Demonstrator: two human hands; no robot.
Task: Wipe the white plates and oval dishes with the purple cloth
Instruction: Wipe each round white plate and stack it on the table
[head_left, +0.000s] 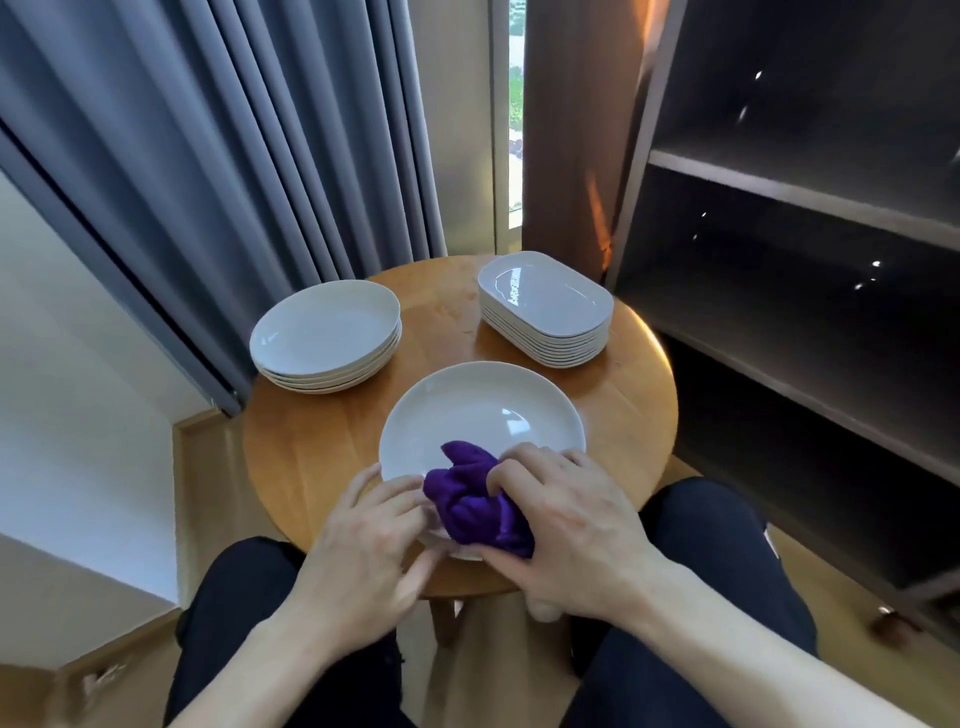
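While I look down through the head camera, my right hand (566, 514) has its fingers curled around the bunched purple cloth (475, 499), gripping it and pressing it onto the near part of a white plate (483, 410). This plate lies by itself at the near edge of the round wooden surface (332, 431), right in front of me, and its closest rim is hidden under the cloth and my fingers. My left hand (363, 540) sits at the plate's near-left rim with its fingers fairly straight and spread, their tips resting on the rim just beside the cloth; it holds nothing, and the thumb is too blurred to tell whether it reaches under the plate.

Farther back on the left of the surface stands a stack of round plates (324, 332), well apart from the plate under my hands. At the back right stands a taller stack of oval dishes (545, 306), also apart from it.

Grey curtains (234, 156) hang behind the surface on the left, and a dark shelf unit (805, 208) stands to the right. My legs in dark trousers (727, 545) show on either side of the surface below my hands.
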